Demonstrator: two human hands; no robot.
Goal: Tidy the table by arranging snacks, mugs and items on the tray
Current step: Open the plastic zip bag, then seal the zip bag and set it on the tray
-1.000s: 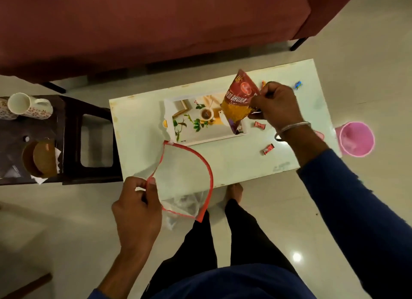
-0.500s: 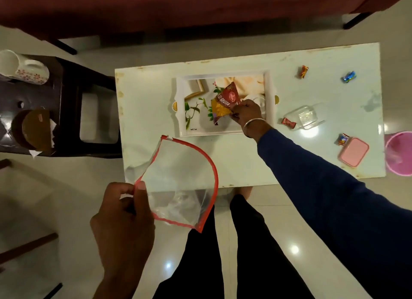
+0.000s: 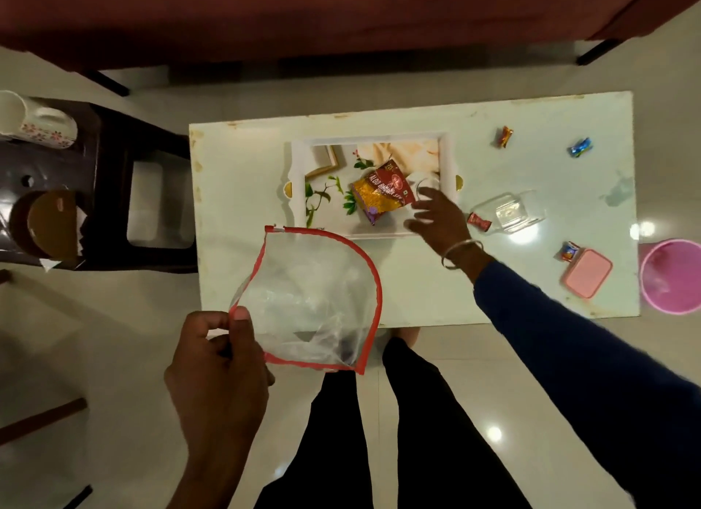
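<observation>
A white printed tray (image 3: 447, 155) lies on the pale table (image 3: 235, 190). A red and yellow snack packet (image 3: 381, 195) rests flat inside the tray. My right hand (image 3: 438, 220) hovers over the tray's right end with fingers spread, just off the packet and holding nothing. My left hand (image 3: 216, 372) pinches the rim of a clear plastic bag with a red edge (image 3: 315, 303) near the table's front edge. Wrapped candies lie loose on the table: a red one (image 3: 478, 220), an orange one (image 3: 504, 136), a blue one (image 3: 580, 147).
A clear lidless box (image 3: 512, 214) and a pink lid (image 3: 588, 272) with a candy (image 3: 568, 250) beside it sit at the right. A pink bin (image 3: 671, 277) stands on the floor. A dark side table (image 3: 110, 159) holds a floral mug (image 3: 38, 123). A maroon sofa (image 3: 341, 15) runs behind.
My right hand carried the snack packet down into the tray and let go of it; the fingers now spread beside it. The left hand keeps holding the bag.
</observation>
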